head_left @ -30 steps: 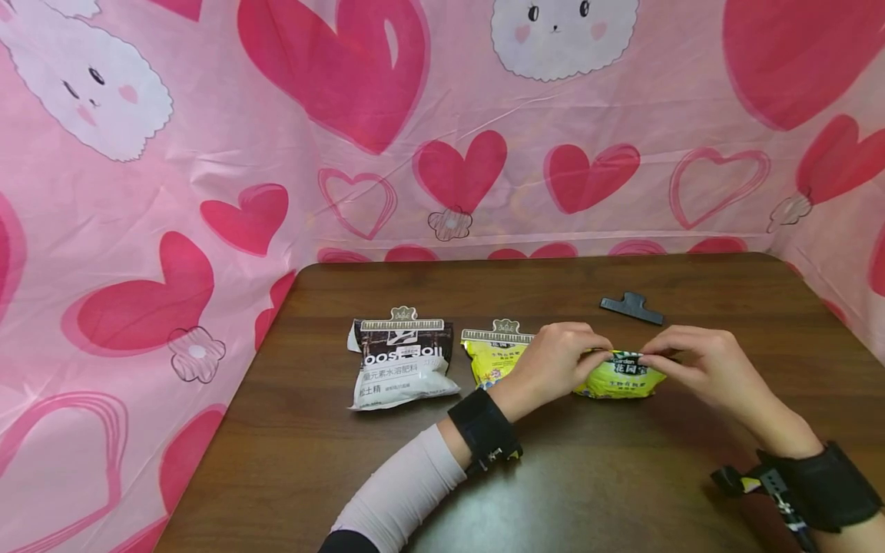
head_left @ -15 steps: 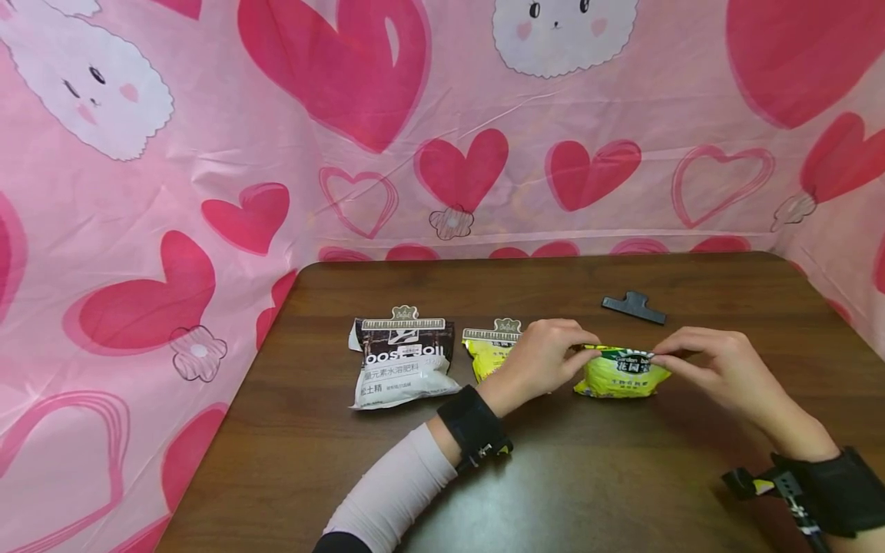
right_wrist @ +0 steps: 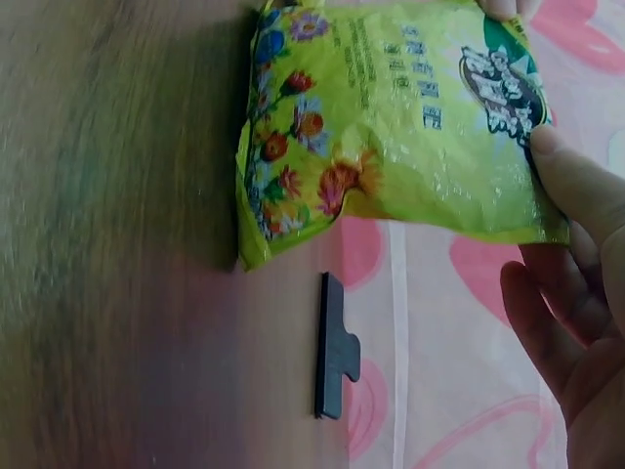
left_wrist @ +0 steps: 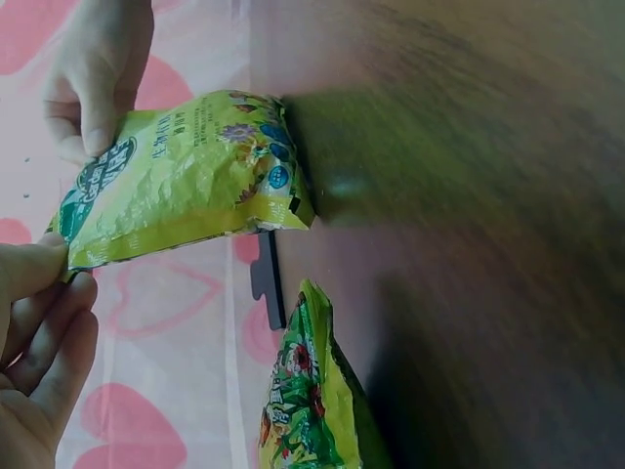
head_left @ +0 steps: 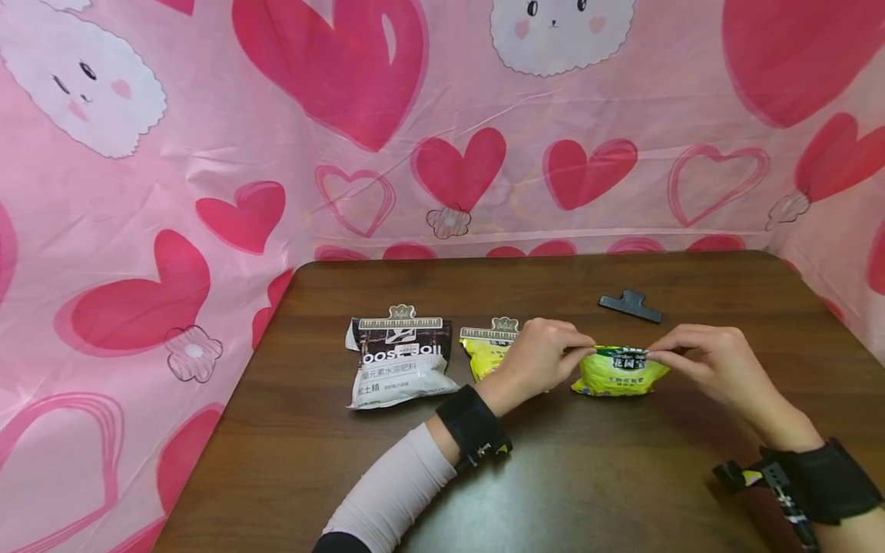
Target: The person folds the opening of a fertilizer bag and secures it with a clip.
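Between both hands a yellow-green fertilizer bag (head_left: 618, 376) stands on the table, its top edge folded over. My left hand (head_left: 542, 357) pinches the left end of that edge between thumb and fingers. At the other end my right hand (head_left: 715, 376) pinches the top edge in the same way. The right wrist view shows the bag's (right_wrist: 391, 117) flower-printed bottom and the right thumb on its dark logo. Behind the bag lies a loose black clip (head_left: 631, 306), apart from both hands. A second yellow bag (head_left: 486, 355), clipped along its top, is partly hidden behind the left hand.
A white and dark brown bag (head_left: 401, 372) with a clip (head_left: 401, 319) on its top lies at the left. The brown wooden table (head_left: 553, 476) ends at the back against a pink heart-patterned cloth (head_left: 525, 192).
Both hands and the bag between them shifted slightly. The left hand moved a little left along the bag's top edge, and more of the bag's front shows. The clip stayed put.
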The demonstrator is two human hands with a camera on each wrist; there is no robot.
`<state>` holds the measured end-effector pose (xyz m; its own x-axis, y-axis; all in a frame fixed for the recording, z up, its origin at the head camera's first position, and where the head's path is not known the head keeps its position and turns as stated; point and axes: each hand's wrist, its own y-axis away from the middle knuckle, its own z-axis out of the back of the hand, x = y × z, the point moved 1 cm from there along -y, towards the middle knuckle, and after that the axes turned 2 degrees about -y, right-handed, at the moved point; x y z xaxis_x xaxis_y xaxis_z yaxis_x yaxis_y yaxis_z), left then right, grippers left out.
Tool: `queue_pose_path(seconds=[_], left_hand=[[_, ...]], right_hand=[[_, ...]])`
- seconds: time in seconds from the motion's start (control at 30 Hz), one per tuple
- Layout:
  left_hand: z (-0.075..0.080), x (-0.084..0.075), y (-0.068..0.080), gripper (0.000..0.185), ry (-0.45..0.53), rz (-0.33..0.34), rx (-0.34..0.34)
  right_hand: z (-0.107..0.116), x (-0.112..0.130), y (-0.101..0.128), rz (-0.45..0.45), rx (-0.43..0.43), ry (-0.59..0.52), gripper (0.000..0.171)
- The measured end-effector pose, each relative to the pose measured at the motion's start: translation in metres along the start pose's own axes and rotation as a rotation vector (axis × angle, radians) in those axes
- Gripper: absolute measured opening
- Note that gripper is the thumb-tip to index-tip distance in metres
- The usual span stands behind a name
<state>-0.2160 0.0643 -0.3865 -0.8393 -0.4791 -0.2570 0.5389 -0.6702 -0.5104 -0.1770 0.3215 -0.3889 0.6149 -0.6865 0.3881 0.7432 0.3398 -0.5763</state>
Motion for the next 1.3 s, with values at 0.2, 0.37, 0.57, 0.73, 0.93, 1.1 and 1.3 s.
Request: queue_pose_path(seconds=[0.2, 0.37, 0.57, 0.73, 0.93, 1.1, 1.3], left_hand=[[0.001, 0.001, 0.000, 0.017, 0.000, 0.036, 0.013], [0.001, 0.001, 0.001, 0.020, 0.017, 0.083, 0.031], [-0.001, 0.001, 0.000, 0.020, 0.011, 0.089, 0.038], [-0.002, 0.001, 0.000, 0.018, 0.024, 0.098, 0.021], [-0.003, 0.003, 0.000, 0.017, 0.046, 0.118, 0.013], [-0.003, 0.002, 0.000, 0.019, 0.070, 0.130, 0.026], [-0.002, 0.003, 0.001, 0.021, 0.088, 0.149, 0.035]], right_hand=[[0.004, -0.004, 0.002, -0.008, -0.009, 0.014, 0.041], [0.007, -0.009, 0.006, -0.033, -0.011, 0.004, 0.034], [0.008, -0.011, 0.009, -0.059, -0.008, 0.004, 0.020], [0.007, -0.009, 0.008, -0.085, -0.013, 0.019, 0.028], [0.006, -0.008, 0.008, -0.115, -0.011, 0.017, 0.026], [0.008, -0.010, 0.008, -0.113, 0.002, -0.016, 0.019], [0.009, -0.012, 0.003, -0.094, 0.038, -0.030, 0.029]])
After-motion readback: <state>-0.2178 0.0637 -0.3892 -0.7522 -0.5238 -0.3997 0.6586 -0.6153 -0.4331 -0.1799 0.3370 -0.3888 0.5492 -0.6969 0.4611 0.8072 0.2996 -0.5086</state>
